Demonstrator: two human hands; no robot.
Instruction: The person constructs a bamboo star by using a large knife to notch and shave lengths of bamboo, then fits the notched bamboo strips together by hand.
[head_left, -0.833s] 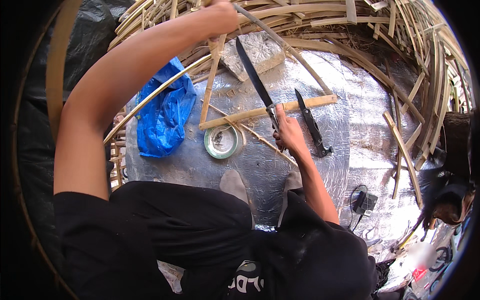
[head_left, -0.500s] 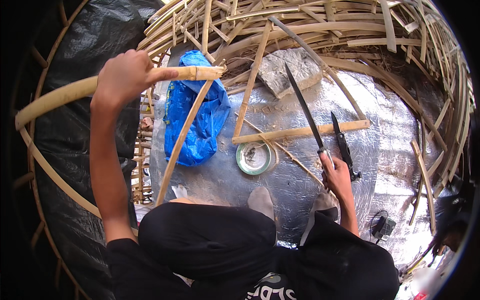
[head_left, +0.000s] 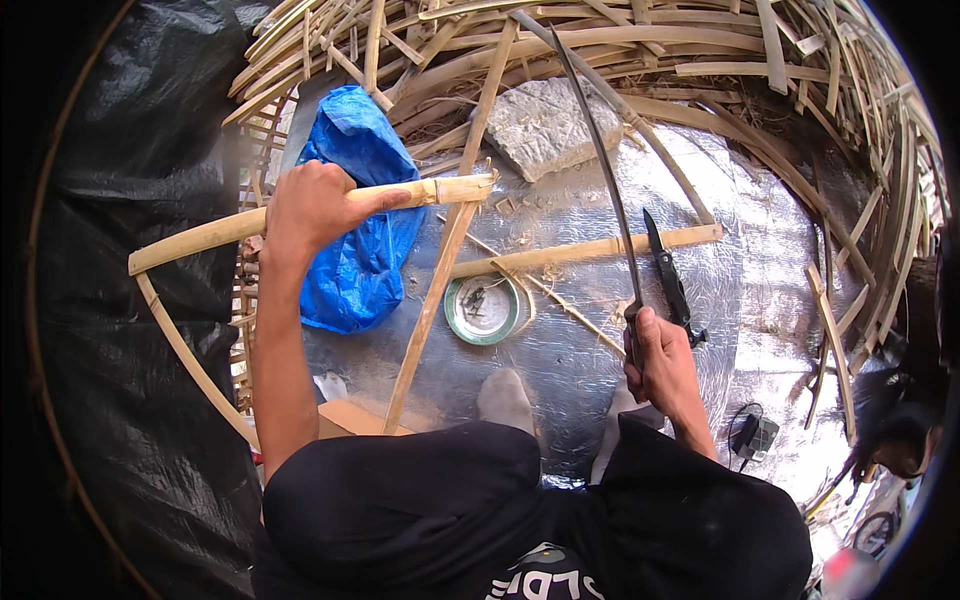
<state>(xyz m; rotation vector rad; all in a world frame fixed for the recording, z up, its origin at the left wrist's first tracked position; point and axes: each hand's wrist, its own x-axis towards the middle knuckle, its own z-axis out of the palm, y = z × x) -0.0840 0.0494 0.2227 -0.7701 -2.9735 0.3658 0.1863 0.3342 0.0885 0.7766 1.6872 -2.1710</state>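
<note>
My left hand is closed round a thick bamboo strip, one side of a bent bamboo frame, whose splintered end points right. From this strip two thinner bamboo legs slant down toward my knees. In my right hand is a long knife; its dark narrow blade points up and slightly left, apart from the held bamboo. A bamboo triangle lies on the floor, and the blade passes over it. Close to my right hand rests an opened folding knife with a black handle.
Silver foil sheeting covers the floor. A grey stone, a blue plastic bag and a round green-rimmed container with small bits inside stand before me. Piled bamboo strips curve along the far side. A small black device lies at right.
My left hand has moved right and lower with the bamboo frame, whose splintered end is nearer the knife. The long knife has swung up, its tip now farther away. The view has shifted slightly.
</note>
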